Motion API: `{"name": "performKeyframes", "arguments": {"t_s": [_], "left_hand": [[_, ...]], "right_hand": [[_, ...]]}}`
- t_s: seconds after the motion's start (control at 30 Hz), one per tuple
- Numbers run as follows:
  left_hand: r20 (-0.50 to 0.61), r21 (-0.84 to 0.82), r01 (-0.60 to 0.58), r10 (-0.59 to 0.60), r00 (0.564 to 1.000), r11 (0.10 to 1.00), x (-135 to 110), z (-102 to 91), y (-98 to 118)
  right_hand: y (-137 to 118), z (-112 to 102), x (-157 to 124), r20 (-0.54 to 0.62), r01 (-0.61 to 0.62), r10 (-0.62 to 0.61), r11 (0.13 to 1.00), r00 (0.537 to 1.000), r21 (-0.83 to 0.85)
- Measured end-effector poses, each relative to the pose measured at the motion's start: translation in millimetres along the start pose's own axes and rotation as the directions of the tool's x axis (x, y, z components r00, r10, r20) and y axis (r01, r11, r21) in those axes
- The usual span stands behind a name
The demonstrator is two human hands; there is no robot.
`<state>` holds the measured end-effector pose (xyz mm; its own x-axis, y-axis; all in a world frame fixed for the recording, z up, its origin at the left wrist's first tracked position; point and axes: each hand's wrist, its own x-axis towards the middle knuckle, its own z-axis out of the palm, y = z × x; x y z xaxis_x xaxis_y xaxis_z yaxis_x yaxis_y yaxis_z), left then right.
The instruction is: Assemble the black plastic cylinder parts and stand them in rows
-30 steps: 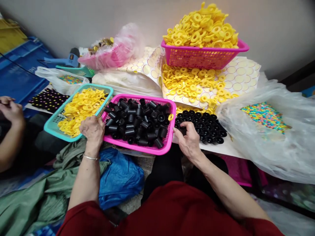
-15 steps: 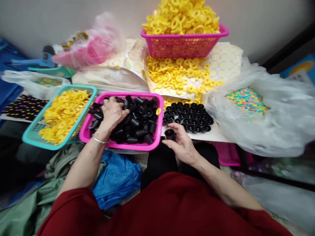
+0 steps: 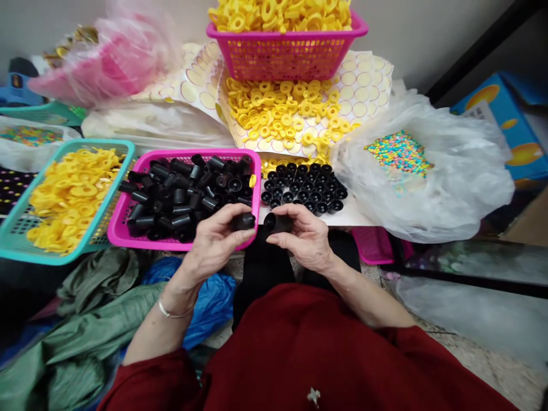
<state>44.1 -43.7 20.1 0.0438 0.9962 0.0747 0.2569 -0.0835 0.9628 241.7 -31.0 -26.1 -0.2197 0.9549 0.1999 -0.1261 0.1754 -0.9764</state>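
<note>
My left hand (image 3: pixel 216 242) pinches a small black plastic cylinder (image 3: pixel 243 221) in front of me. My right hand (image 3: pixel 305 238) grips a second black cylinder (image 3: pixel 278 222), its open end facing the first one; the two pieces are close but apart. Just behind my hands stands a pink basket (image 3: pixel 128 234) full of loose black cylinders (image 3: pixel 184 188). To its right, a group of black cylinders (image 3: pixel 306 187) stands upright in rows on white sheet.
A teal basket (image 3: pixel 21 251) of yellow rings sits at the left. Another pink basket (image 3: pixel 286 54) heaped with yellow rings stands at the back, loose yellow rings (image 3: pixel 278 117) below it. A clear bag (image 3: pixel 432 177) of pastel beads lies right. Green and blue cloth (image 3: pixel 107 319) lies by my knees.
My left hand left the pink basket with a black cylinder and came to the middle. My right hand lifted its cylinder to meet it. The view shifted right.
</note>
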Motion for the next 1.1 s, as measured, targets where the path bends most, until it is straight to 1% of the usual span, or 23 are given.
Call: {"name": "performKeyframes", "arguments": {"t_s": [0.03, 0.1, 0.17, 0.27, 0.4, 0.6, 0.77, 0.9, 1.03, 1.1], "left_hand": [[0.024, -0.020, -0.003, 0.004, 1.000, 1.000, -4, 10.5, -1], [0.026, -0.068, -0.009, 0.010, 1.000, 0.998, -7, 24.7, -4], [0.018, -0.135, 0.022, -0.020, 1.000, 0.991, -7, 32.0, -10], [0.029, -0.191, 0.083, -0.079, 0.996, 0.978, -6, 37.3, -15], [0.021, -0.197, 0.096, -0.094, 0.995, 0.976, -6, 41.3, -13], [-0.026, -0.287, 0.146, -0.160, 0.987, 0.947, -6, 42.9, -12], [-0.049, -0.356, 0.161, -0.190, 0.981, 0.921, -5, 41.8, -15], [-0.022, -0.340, 0.162, -0.181, 0.983, 0.926, -5, 41.4, -15], [-0.016, -0.276, 0.145, -0.155, 0.988, 0.950, -5, 40.8, -15], [-0.014, -0.242, 0.137, -0.144, 0.989, 0.961, -5, 40.1, -16]], "right_hand": [[-2, -2, -2, 0.001, 0.024, -0.024, 0.999, 1.000, -0.032], [-4, -7, -4, 0.017, 0.090, -0.089, 0.993, 0.996, -0.082], [-4, -12, -7, 0.037, 0.141, -0.137, 0.984, 0.990, -0.109], [-4, -20, -9, 0.048, 0.166, -0.160, 0.974, 0.986, -0.154], [-6, -24, -10, 0.079, 0.174, -0.161, 0.963, 0.984, -0.205], [0, -23, -10, 0.053, 0.197, -0.191, 0.969, 0.980, -0.150], [4, -24, -11, 0.060, 0.197, -0.189, 0.966, 0.980, -0.170], [4, -24, -11, 0.064, 0.192, -0.183, 0.964, 0.981, -0.186], [5, -23, -12, 0.062, 0.162, -0.152, 0.962, 0.986, -0.221], [6, -24, -12, 0.069, 0.171, -0.160, 0.957, 0.985, -0.232]]}}
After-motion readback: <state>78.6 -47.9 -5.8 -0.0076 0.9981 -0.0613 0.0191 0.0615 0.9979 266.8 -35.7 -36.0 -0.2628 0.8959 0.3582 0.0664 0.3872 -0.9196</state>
